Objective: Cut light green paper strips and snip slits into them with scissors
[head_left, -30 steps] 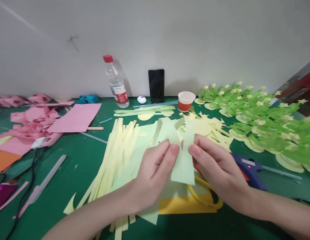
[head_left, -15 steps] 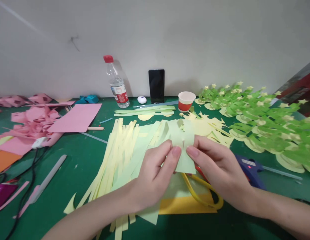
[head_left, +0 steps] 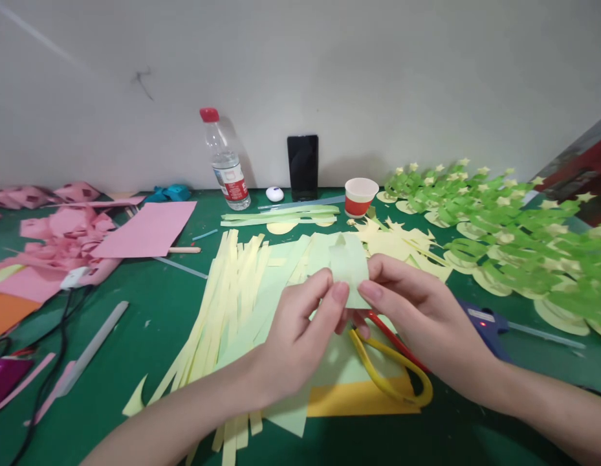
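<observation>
Both of my hands pinch one small pale green piece of paper (head_left: 349,265) above the green table (head_left: 149,304). My left hand (head_left: 300,330) grips its left lower edge with thumb and forefinger. My right hand (head_left: 416,317) grips its right lower edge the same way. The paper is folded small, with a notched top edge. Under my hands lie yellow-handled scissors (head_left: 394,369) and a yellow-orange sheet (head_left: 349,398). A fan of pale yellow-green paper strips (head_left: 232,291) spreads to the left of my hands.
A blue glue gun (head_left: 484,323) lies right of my right hand. Green paper trees (head_left: 513,239) crowd the right side. A water bottle (head_left: 225,162), a phone (head_left: 303,167) and a red paper cup (head_left: 360,196) stand by the wall. Pink paper (head_left: 145,228), cables (head_left: 57,336).
The green paper has been folded shorter: its lower part, which hung down between my hands, is now gone from below them. My hands have closed together and risen slightly, uncovering the scissors.
</observation>
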`<state>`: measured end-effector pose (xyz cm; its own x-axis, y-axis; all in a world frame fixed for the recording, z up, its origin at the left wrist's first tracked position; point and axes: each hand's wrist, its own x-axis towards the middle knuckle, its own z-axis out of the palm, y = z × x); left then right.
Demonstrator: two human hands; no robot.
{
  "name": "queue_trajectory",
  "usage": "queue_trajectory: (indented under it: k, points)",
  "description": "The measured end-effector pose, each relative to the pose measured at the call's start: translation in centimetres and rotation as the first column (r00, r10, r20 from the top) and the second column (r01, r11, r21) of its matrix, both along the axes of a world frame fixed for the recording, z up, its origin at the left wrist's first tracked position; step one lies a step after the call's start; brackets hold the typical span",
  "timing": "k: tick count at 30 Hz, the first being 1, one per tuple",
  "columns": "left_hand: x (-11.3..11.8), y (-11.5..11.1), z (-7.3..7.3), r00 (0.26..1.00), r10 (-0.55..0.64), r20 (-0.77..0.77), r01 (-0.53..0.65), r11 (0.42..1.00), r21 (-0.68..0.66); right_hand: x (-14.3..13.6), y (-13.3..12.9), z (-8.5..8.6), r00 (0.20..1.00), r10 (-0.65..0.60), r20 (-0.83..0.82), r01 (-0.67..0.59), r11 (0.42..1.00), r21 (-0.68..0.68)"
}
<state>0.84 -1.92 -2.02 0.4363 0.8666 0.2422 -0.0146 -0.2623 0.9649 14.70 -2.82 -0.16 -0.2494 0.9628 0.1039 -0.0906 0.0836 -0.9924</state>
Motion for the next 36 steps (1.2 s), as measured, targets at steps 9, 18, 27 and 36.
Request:
queue_trajectory:
  k: [9,18,27,36]
  points:
    - [0.1,0.2,0.1,0.993,0.106,0.043,-0.105,0.994,-0.013,-0.2,-0.1,-1.4,0.973,-0.066,-0.221,0.072,0.997,0.021]
    - [0.0,0.2,0.3,0.990,-0.140,0.028,0.142,0.986,-0.083,-0.8,0.1,-1.5,0.974,-0.057,-0.221,0.046,0.997,-0.054]
    - [-1.0,1.1,2.5,0.906,-0.361,-0.219,0.337,0.931,-0.139,1.6,1.0,0.6,0.975,0.035,-0.221,-0.055,0.995,-0.084]
    - [-4.8,5.0,3.3,0.932,0.001,-0.362,0.026,0.997,0.069,3.8,3.7,1.5,0.899,-0.376,-0.227,0.368,0.927,-0.075]
